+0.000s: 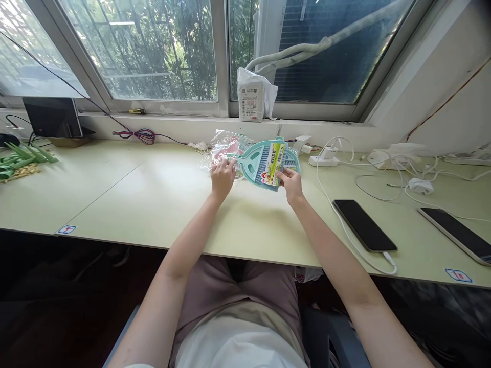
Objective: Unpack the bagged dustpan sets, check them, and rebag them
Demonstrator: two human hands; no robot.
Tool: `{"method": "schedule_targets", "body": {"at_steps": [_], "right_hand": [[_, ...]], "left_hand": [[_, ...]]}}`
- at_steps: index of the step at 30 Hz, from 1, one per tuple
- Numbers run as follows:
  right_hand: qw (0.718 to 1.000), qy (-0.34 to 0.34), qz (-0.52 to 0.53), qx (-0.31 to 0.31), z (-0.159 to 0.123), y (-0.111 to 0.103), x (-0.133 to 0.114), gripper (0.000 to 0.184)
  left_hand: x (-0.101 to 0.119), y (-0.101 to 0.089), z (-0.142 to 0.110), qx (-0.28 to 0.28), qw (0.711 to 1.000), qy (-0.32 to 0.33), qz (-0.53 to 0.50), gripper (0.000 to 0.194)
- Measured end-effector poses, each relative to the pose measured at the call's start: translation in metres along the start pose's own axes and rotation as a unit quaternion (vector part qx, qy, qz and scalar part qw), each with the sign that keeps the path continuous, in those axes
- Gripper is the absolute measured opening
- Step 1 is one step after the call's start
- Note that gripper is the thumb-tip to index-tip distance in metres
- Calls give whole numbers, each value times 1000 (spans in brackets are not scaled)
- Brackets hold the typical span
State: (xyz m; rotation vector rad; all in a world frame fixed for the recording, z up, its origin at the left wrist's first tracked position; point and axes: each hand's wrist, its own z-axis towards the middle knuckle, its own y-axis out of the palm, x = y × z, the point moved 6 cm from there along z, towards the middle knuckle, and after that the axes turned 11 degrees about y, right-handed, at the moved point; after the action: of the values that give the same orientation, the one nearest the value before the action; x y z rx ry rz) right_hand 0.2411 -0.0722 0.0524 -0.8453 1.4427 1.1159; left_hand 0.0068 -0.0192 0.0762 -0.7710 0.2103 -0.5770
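A teal plastic dustpan-and-brush set [258, 164] with a green and yellow paper label [273, 162] lies tilted over the far middle of the pale green table [153, 199]. My right hand [291, 185] pinches its lower right edge beside the label. My left hand [222, 176] grips the set's left end, where a crinkled clear plastic bag [224, 145] with something pink inside lies just behind the fingers.
Two phones [364, 225] [456, 232] lie at the right, with white chargers and cables [330, 153] behind them. A white packet [251, 97] stands on the window sill. A tablet [51, 116] and green strips [23, 158] sit at the far left. Coloured wires [140, 135] run along the wall.
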Motion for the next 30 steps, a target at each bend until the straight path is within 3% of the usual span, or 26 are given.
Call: {"method": "schedule_targets", "body": {"at_steps": [4,11,21,26,30], "right_hand": [[1000,3,4,-15,-4,5,0,38],[999,3,14,30,-3,-3,1,33],[999,-26,25,22,-9,3,-3,30],[999,-19,26,-22,-14,15,-1,39],[999,-10,48,-19,-15,16,4,39]], "left_hand": [[10,-3,2,-7,999,20,-37,41],[27,-1,2,-24,993,77,-85,42],[31,-12,3,25,993,37,-108,44],[42,-13,1,14,991,64,-117,43],[51,-21,-3,25,989,68,-129,39]]}}
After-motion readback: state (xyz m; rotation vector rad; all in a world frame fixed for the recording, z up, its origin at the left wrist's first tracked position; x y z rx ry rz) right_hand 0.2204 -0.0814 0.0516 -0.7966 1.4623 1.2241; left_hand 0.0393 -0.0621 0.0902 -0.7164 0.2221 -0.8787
